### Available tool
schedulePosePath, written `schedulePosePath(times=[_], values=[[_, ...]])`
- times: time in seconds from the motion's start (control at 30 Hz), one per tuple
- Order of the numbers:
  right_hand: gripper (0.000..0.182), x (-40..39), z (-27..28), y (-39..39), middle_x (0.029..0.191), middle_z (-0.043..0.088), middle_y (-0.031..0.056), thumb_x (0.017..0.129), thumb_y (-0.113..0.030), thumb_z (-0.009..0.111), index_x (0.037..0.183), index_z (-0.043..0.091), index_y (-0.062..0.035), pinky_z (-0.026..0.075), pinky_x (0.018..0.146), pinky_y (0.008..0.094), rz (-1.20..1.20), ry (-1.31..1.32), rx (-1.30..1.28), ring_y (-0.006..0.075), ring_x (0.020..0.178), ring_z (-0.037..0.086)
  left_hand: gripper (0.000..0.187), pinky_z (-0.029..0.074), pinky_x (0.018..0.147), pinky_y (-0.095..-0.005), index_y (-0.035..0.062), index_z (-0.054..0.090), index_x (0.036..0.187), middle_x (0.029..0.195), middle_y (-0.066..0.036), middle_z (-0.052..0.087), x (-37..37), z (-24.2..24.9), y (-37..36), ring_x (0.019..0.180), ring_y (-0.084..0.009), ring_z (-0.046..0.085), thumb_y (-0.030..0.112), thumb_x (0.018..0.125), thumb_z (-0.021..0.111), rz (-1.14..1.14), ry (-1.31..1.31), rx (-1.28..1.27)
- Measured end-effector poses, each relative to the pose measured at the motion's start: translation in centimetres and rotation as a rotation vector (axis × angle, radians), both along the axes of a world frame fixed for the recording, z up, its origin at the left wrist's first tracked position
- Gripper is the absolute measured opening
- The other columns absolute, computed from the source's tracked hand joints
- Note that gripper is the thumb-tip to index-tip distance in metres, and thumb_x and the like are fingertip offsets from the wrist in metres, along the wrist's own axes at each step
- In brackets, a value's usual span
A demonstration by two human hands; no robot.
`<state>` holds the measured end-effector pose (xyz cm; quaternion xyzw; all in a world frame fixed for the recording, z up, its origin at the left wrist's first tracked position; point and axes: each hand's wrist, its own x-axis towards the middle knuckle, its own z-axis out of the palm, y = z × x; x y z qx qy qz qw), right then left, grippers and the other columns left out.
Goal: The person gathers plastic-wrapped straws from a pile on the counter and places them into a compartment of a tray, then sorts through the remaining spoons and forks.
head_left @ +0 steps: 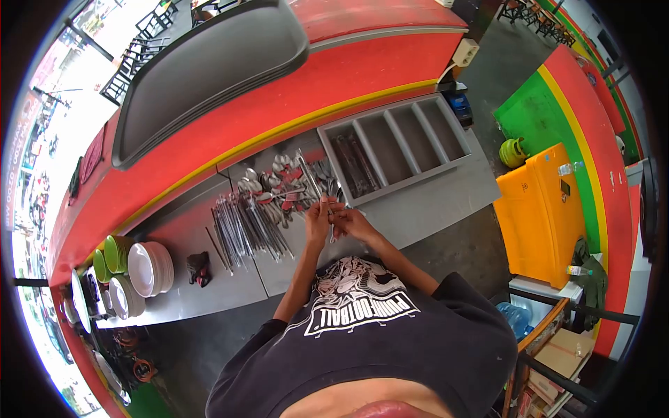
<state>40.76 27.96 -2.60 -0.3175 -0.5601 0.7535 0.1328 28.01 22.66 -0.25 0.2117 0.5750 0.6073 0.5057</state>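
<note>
At the far left of the steel counter (pixel 209 279) stand stacks of round green bowls (pixel 115 254) and smooth white plates (pixel 150 268), with a small dark crumpled cloth (pixel 198 268) just beside them. Further right lies a heap of thin, shiny metal cutlery (pixel 247 223), long handles in rows, and behind it spoons (pixel 279 184) with round bowls mixed with red-handled pieces.

The left hand (pixel 319 219) is closed around a bunch of long metal utensils (pixel 310 177), which rise tilted over the heap toward the tray. The right hand (pixel 352 223) is just beside it, fingers curled on the lower ends of the same bunch; how tight the grip is I cannot tell.

To the right sits a grey plastic cutlery tray (pixel 397 143) with four long compartments; the leftmost one has dark pieces inside.

The counter is matte grey metal, against a red wall with a yellow stripe (pixel 279 132). Above rests a stack of dark serving trays (pixel 209 70). At the right are a concrete floor (pixel 453 244) and a yellow box (pixel 540 216).
</note>
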Motion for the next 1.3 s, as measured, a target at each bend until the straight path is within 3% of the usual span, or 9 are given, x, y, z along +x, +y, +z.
schedulePosePath(times=[0.17, 0.27, 0.37, 0.47, 0.57, 0.67, 0.77, 1.07, 1.3], values=[[0.026, 2.9, 0.5, 3.7, 0.065, 0.065, 0.0048, 0.094, -0.027, 0.056, 0.092, 0.067, -0.0033, 0.043, 0.051, 0.0232, -0.141, -0.044, -0.008, 0.0117, 0.057, 0.063, 0.039, 0.052, 0.067, -0.0258, -0.0040, 0.053, 0.114, 0.095, -0.015, 0.068, 2.6, -0.3, 4.1, 0.079, -0.0172, 0.065, 0.031, 0.102, 0.042, -0.089, 0.008, 0.004], [0.026, 4.7, -1.3, 6.4, 0.065, 0.065, 0.0051, 0.094, -0.027, 0.056, 0.092, 0.067, -0.0030, 0.042, 0.049, 0.0234, -0.134, -0.055, -0.024, 0.0122, 0.056, 0.063, 0.038, 0.053, 0.069, -0.0280, -0.0031, 0.055, 0.112, 0.098, -0.014, 0.068, 3.5, -4.5, 7.0, 0.083, -0.0165, 0.066, 0.032, 0.101, 0.042, -0.158, 0.031, 0.040], [0.027, 6.2, -1.3, 8.9, 0.066, 0.066, 0.0059, 0.094, -0.027, 0.055, 0.092, 0.067, -0.0023, 0.042, 0.047, 0.0234, -0.115, -0.105, -0.092, 0.0125, 0.055, 0.063, 0.034, 0.051, 0.068, -0.0272, -0.0039, 0.055, 0.109, 0.098, -0.013, 0.068, 4.5, -3.7, 9.5, 0.080, -0.0150, 0.065, 0.026, 0.101, 0.042, -0.248, 0.203, -0.103], [0.029, 6.8, -3.1, 11.0, 0.067, 0.067, 0.0070, 0.095, -0.028, 0.053, 0.095, 0.067, -0.0022, 0.042, 0.044, 0.0234, -0.108, -0.157, -0.087, 0.0135, 0.053, 0.064, 0.031, 0.048, 0.063, -0.0266, -0.0031, 0.058, 0.105, 0.093, -0.011, 0.069, 5.3, -6.2, 11.9, 0.072, -0.0133, 0.062, 0.023, 0.100, 0.043, -0.226, 0.245, -0.141], [0.031, 7.6, -2.1, 12.3, 0.070, 0.068, 0.0084, 0.096, -0.030, 0.052, 0.104, 0.064, -0.0029, 0.042, 0.043, 0.0233, -0.167, -0.179, -0.109, 0.0150, 0.054, 0.065, 0.030, 0.048, 0.062, -0.0293, -0.0016, 0.062, 0.097, 0.087, -0.012, 0.069, 5.6, -8.2, 13.6, 0.069, -0.0155, 0.062, 0.024, 0.098, 0.047, -0.236, 0.458, -0.225], [0.035, 8.0, -2.2, 13.7, 0.073, 0.069, 0.0093, 0.096, -0.031, 0.051, 0.117, 0.059, -0.0040, 0.043, 0.044, 0.0237, -0.022, -0.252, -0.212, 0.0164, 0.057, 0.067, 0.027, 0.048, 0.059, -0.0369, -0.0022, 0.064, 0.091, 0.075, -0.018, 0.066, 6.4, -8.2, 14.4, 0.067, -0.0250, 0.066, 0.020, 0.094, 0.049, -0.192, 0.689, -0.206], [0.037, 8.2, -1.5, 13.9, 0.078, 0.071, 0.0102, 0.097, -0.030, 0.049, 0.124, 0.055, -0.0055, 0.044, 0.045, 0.0237, 0.051, -0.280, -0.197, 0.0170, 0.059, 0.068, 0.027, 0.049, 0.061, -0.0406, -0.0033, 0.063, 0.091, 0.074, -0.020, 0.065, 6.5, -10.0, 14.3, 0.070, -0.0321, 0.067, 0.021, 0.093, 0.050, -0.124, 0.797, -0.204], [0.051, 9.1, -1.2, 14.4, 0.084, 0.072, 0.0098, 0.097, -0.029, 0.047, 0.143, 0.037, -0.0116, 0.049, 0.051, 0.0250, 0.130, -0.151, -0.204, 0.0181, 0.063, 0.070, 0.029, 0.050, 0.066, -0.0443, -0.0032, 0.062, 0.098, 0.080, -0.021, 0.067, 7.8, -7.8, 14.2, 0.078, -0.0393, 0.066, 0.024, 0.093, 0.052, 0.025, 0.918, -0.304], [0.059, 9.3, -1.1, 14.6, 0.092, 0.071, 0.0110, 0.095, -0.031, 0.052, 0.145, 0.031, -0.0091, 0.050, 0.052, 0.0260, 0.140, -0.155, -0.183, 0.0200, 0.065, 0.070, 0.046, 0.049, 0.074, -0.0422, -0.0023, 0.063, 0.102, 0.091, -0.024, 0.065, 8.3, -5.5, 12.6, 0.087, -0.0367, 0.064, 0.040, 0.097, 0.046, -0.136, 0.774, -0.279]])
